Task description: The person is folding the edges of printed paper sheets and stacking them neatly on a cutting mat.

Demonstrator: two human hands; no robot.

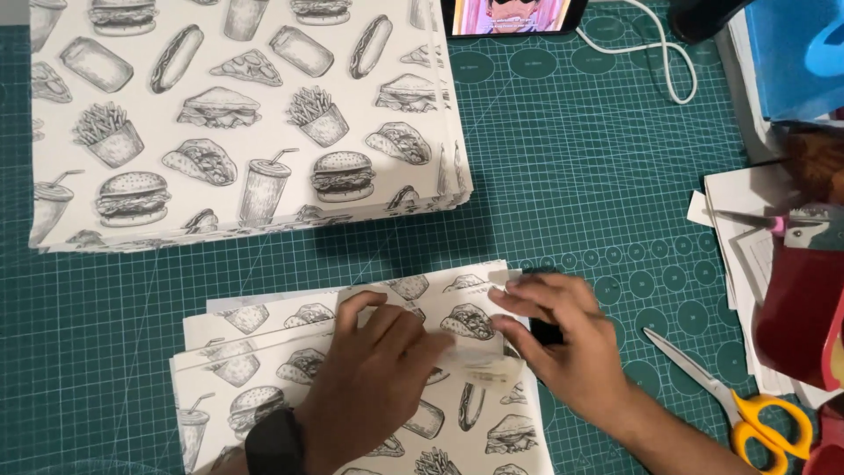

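left hand (pixel 378 369): palm down, fingers spread flat on the small stack of printed sheets (pixel 352 387), pressing, not gripping; black band on the wrist
right hand (pixel 563 339): fingers bent, tips pinching a blurred pale strip (pixel 488 365) at the right edge of the top sheet; strip is too smeared to tell what it is
small black object (pixel 547 332): partly hidden under the right hand, on the mat at the stack's right edge; kind unclear
small stack of printed sheets: white paper with grey fast-food drawings, a few sheets fanned slightly, lying on the mat at bottom centre, under both hands
large stack of printed paper (pixel 237 114): same pattern, thicker pile, upper left, well apart from the small stack
cutting mat (pixel 571 176): green, gridded, covers the work surface
scissors (pixel 747 405): yellow handles, blades closed, on the mat just right of the right forearm, untouched
phone (pixel 514 16): top edge, screen lit, white cable (pixel 668 62) looping off to its right
right edge: loose white paper scraps (pixel 738 237), a dark red object (pixel 800 308), a blue object (pixel 796 53) at the top corner
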